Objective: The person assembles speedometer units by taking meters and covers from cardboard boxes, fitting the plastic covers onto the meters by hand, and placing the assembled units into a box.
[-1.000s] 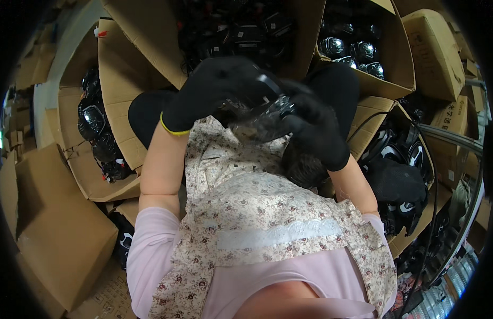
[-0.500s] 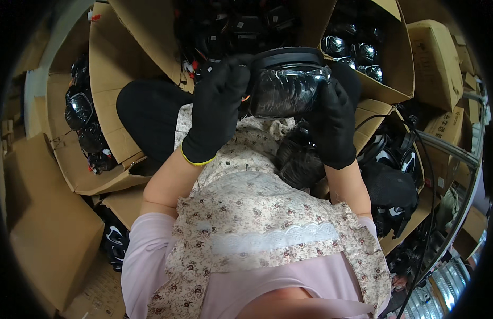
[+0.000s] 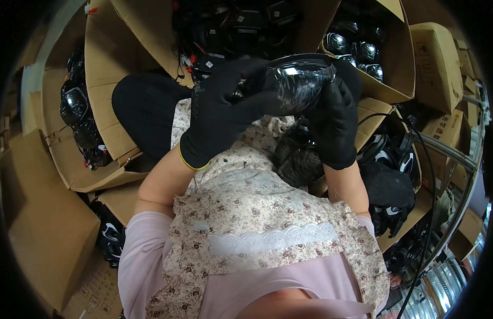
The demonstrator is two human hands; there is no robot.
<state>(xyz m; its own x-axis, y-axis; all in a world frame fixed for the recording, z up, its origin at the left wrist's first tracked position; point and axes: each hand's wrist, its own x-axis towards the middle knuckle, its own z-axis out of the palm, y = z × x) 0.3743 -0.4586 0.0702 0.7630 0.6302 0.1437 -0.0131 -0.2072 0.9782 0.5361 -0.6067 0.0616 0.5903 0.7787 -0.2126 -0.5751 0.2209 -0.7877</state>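
Observation:
Between my gloved hands is a rounded black item (image 3: 302,87) in shiny, wrinkled clear film, with a dark rim along its top. I cannot make out its exact kind. My left hand (image 3: 220,103), in a black glove with a yellow cuff edge, closes around its left end, thumb near its front. My right hand (image 3: 334,122), also black-gloved, grips the right end with the fingers bent against the film. Below, on my floral apron (image 3: 241,175), rests a dark film-wrapped bundle (image 3: 299,157).
Ahead, an open carton holds several black devices (image 3: 241,32). A carton at the far right holds shiny wrapped pieces (image 3: 366,50); another on the left holds similar pieces (image 3: 76,106). Black-and-white headsets (image 3: 384,154) fill a box at right, beside a metal rail (image 3: 448,146) and hanging cable (image 3: 430,212).
The wrapped item has tilted and turned in my hands. My left hand has opened out from a closed pinch and spread round its left end; the right keeps its hold.

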